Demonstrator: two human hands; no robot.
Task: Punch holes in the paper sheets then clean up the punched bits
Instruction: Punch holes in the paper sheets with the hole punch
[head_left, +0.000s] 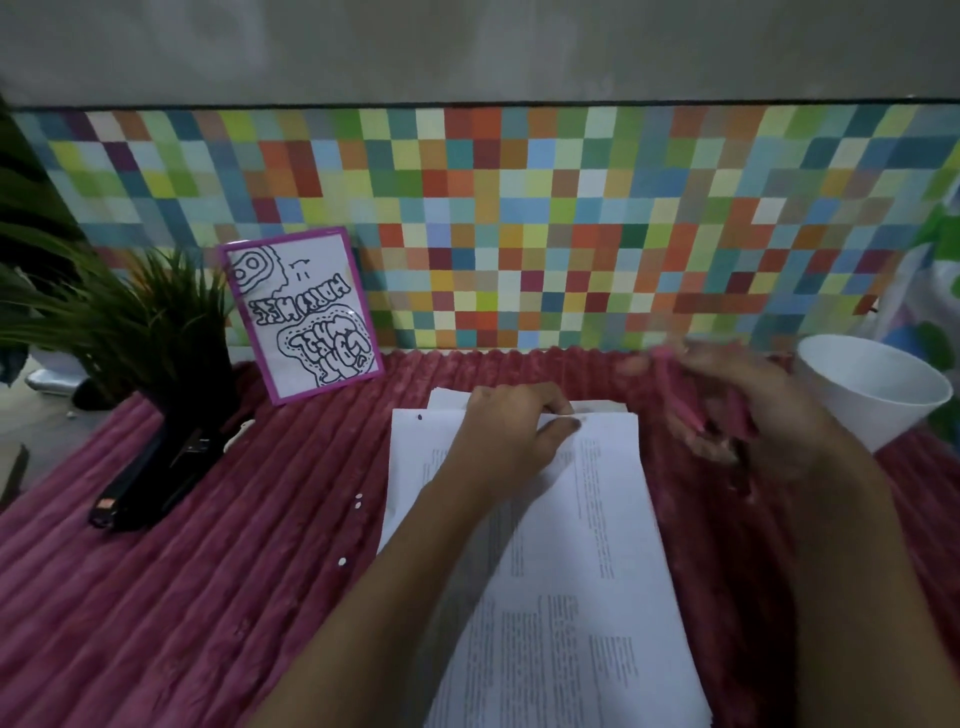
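- Sheets (571, 545) lay on the red cloth (208, 597), left hand (509, 431) pinching their top edge.
- Right hand (737, 410) was blurry, seemingly wrapped round a pink thing (675, 395).
- One hole (420, 417) showed; bits (358, 500) lay loose, so cleanup wasn't started imo.

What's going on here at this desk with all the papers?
A person is working on a stack of paper sheets lying on a red ribbed cloth. Their left hand pinches the stack's far edge, where one punched hole shows near the corner. Their right hand holds a pink object beside a white cup; it is too blurred to identify. A few small white paper bits lie on the cloth left of the sheets, not yet cleaned up.
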